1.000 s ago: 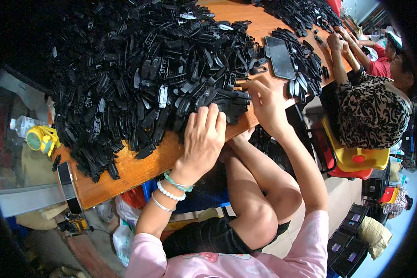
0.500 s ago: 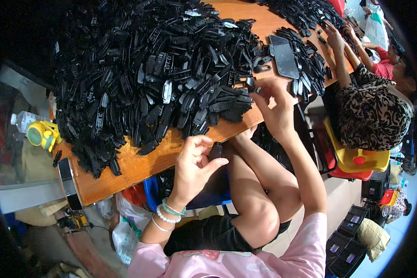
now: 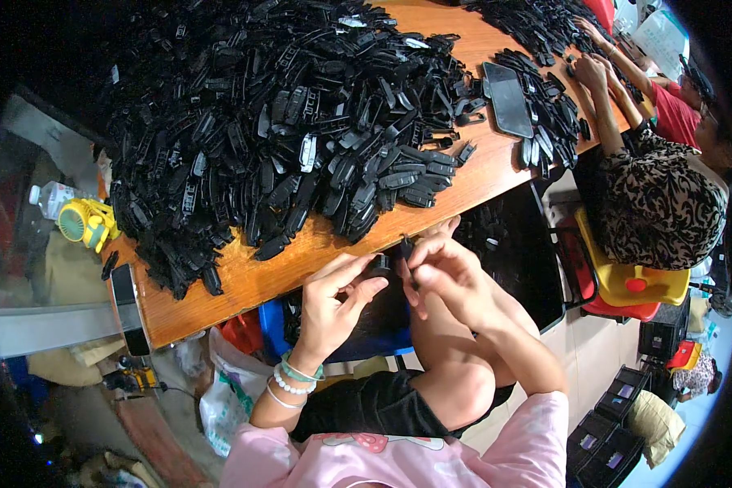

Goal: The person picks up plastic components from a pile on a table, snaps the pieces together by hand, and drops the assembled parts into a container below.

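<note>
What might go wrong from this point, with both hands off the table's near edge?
The left hand holds a small black part and the right hand a thin dark part, neither over the table; a slip might let one fall.

The pile of black parts comes close to the near edge, so a bump could knock some off.

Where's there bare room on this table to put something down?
Bare wood runs along the wooden table's near edge, below the big heap of black plastic parts, widening between that heap and the right-hand smartphone. Another patch lies farther back, between the heap and the far pile. It's crowded right of that smartphone, with a smaller pile.
</note>
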`<action>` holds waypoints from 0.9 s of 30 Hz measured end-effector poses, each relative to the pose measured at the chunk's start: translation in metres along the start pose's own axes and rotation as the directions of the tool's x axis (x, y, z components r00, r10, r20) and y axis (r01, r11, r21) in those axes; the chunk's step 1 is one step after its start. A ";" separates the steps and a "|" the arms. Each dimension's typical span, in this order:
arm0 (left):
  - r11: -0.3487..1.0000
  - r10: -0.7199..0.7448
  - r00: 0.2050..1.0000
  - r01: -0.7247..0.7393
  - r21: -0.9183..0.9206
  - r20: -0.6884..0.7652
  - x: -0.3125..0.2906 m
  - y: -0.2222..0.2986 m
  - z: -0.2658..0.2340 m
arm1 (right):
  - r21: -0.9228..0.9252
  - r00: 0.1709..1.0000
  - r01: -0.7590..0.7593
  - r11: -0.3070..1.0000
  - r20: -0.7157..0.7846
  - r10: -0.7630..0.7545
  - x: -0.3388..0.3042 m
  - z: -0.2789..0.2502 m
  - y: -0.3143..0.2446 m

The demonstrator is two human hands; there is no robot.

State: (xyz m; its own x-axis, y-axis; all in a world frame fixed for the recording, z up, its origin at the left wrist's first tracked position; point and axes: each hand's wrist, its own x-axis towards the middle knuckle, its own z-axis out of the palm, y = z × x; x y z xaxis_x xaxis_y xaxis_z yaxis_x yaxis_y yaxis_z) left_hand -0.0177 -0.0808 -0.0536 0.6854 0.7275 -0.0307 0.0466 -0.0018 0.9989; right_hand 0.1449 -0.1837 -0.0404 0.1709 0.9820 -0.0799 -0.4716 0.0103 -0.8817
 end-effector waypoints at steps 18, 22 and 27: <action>0.956 0.164 0.986 -0.168 0.240 0.036 0.005 0.017 -0.012 | -0.761 0.958 0.269 0.591 0.147 -0.246 0.001 0.013 0.000; 0.944 0.189 0.981 -0.193 0.269 0.042 0.005 0.016 -0.011 | -0.816 0.920 0.351 0.459 0.209 -0.332 0.001 0.008 0.014; 0.881 0.294 0.956 -0.275 0.385 0.009 0.000 0.022 -0.003 | -0.868 0.897 0.366 0.336 0.232 -0.377 -0.005 0.009 0.024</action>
State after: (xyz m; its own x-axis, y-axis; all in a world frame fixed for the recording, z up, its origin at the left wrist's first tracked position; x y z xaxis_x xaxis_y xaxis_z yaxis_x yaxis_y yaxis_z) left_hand -0.0190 -0.0793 -0.0318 0.6757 0.6882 0.2643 0.1320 -0.4656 0.8751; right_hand 0.1252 -0.1867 -0.0573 0.1304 0.9202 0.3690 0.6551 0.1994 -0.7288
